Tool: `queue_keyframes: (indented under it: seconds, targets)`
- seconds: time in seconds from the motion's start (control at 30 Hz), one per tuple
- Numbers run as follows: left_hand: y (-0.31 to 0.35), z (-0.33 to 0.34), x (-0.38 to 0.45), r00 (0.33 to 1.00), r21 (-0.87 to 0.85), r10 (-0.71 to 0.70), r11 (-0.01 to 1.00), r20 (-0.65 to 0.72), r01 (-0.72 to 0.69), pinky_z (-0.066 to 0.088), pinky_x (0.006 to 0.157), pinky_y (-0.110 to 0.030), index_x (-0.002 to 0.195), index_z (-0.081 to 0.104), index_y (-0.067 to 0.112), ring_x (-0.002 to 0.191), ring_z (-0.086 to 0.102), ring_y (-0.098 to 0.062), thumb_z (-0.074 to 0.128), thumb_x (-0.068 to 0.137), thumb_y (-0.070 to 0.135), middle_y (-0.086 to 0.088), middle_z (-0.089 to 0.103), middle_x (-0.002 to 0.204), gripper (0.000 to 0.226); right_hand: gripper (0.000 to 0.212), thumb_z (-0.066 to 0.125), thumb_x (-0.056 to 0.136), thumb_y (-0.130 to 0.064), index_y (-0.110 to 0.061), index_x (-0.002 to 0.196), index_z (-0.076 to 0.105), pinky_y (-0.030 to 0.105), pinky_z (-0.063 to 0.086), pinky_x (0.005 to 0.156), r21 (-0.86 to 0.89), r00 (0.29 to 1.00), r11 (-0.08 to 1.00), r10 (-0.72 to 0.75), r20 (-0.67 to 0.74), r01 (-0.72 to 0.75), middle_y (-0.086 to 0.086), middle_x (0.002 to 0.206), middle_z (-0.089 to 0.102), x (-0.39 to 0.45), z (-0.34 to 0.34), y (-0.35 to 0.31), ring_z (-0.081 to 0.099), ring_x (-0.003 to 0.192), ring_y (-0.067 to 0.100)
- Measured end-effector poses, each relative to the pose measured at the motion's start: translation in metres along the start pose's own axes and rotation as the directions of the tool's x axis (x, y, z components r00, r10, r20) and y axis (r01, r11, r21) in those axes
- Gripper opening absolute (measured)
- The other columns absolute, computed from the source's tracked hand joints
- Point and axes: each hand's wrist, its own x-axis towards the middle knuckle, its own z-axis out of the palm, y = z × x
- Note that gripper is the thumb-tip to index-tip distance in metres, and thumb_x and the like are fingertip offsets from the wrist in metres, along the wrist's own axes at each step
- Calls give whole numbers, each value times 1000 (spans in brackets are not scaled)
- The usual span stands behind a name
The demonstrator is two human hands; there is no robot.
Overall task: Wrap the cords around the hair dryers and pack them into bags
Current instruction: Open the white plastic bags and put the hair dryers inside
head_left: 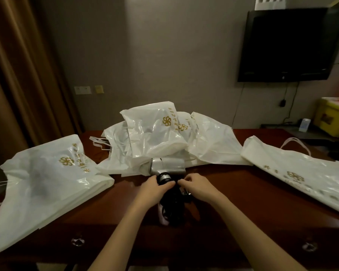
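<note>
A silver hair dryer lies on the dark wooden table, its barrel pointing right and its handle toward me. My left hand grips the handle near its hinge. My right hand pinches the black cord, which is bunched in dark loops around the handle below my hands. Several white plastic bags with gold logos surround the dryer: one bag at the left with a dark shape inside, a pile of bags behind, and a flat bag at the right.
A black television hangs on the wall at the upper right. A yellow box stands on a side surface at the far right. Brown curtains hang at the left. Two drawer knobs show below the table's front edge.
</note>
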Motion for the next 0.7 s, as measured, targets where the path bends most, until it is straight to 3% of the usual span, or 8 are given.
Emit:
queue_keyframes:
  seconds: [0.07, 0.13, 0.23, 0.33, 0.4, 0.5, 0.6, 0.7]
  targets:
    - [6, -6, -5, 999, 153, 9, 988, -49, -1, 53, 89, -38, 110, 63, 19, 100, 63, -21, 69, 83, 50, -3, 67, 108, 41, 27, 55, 93, -37, -13, 99, 65, 27, 47, 66, -6, 996, 1000, 3, -94, -4, -3, 83, 62, -1, -8, 9, 59, 77, 11]
    - [18, -4, -7, 983, 281, 89, 959, -158, -42, 49, 95, -41, 123, 57, 15, 113, 56, -26, 68, 85, 46, -7, 57, 122, 50, 29, 54, 94, -36, -9, 100, 64, 34, 50, 71, 248, 980, 966, 119, -161, -76, 6, 92, 66, -1, -21, 25, 63, 81, 19]
    - [54, 17, -1, 948, 184, 242, 961, -208, -205, 47, 94, -37, 125, 56, 10, 111, 57, -27, 68, 88, 29, -10, 59, 116, 43, 46, 49, 98, -38, 0, 125, 52, 34, 52, 71, 722, 924, 663, 372, -91, -196, 16, 112, 62, -6, -48, 57, 62, 93, 24]
    - [97, 66, 16, 976, -91, 219, 972, -8, -219, 52, 81, -33, 114, 66, 8, 96, 67, -24, 66, 90, 27, -8, 70, 102, 30, 63, 47, 99, -41, 0, 144, 30, 41, 50, 85, 951, 859, 278, 511, -28, -134, 21, 131, 54, -11, -78, 96, 59, 110, 31]
    - [122, 104, 33, 978, -210, 175, 967, 117, -147, 55, 83, -39, 107, 69, 8, 95, 69, -26, 64, 92, 28, -9, 71, 98, 25, 68, 48, 98, -42, -5, 149, 23, 43, 47, 91, 994, 824, 108, 565, -37, -30, 22, 137, 50, -13, -97, 117, 57, 116, 32]
    - [152, 157, 63, 972, -246, 155, 963, 179, -108, 54, 90, -49, 91, 66, 13, 95, 67, -28, 62, 93, 30, -10, 68, 99, 17, 57, 48, 98, -43, -20, 147, 30, 44, 43, 97, 994, 788, -2, 610, -86, 110, 20, 140, 47, -12, -122, 139, 56, 120, 32]
    - [177, 195, 88, 980, -214, 114, 974, 163, -78, 52, 95, -45, 133, 51, 6, 109, 61, -28, 59, 94, 33, -13, 59, 127, 48, 48, 50, 98, -36, -20, 141, 36, 49, 43, 102, 972, 728, -79, 677, -110, 221, 14, 143, 42, -5, -139, 156, 57, 119, 33]
    - [192, 219, 107, 972, -333, 15, 941, 235, 66, 56, 88, -42, 140, 43, 6, 106, 62, -28, 60, 95, 35, -12, 57, 122, 56, 25, 48, 100, -21, -17, 125, 44, 49, 49, 91, 958, 668, -64, 729, -147, 280, 12, 135, 52, 7, -146, 172, 62, 110, 31]
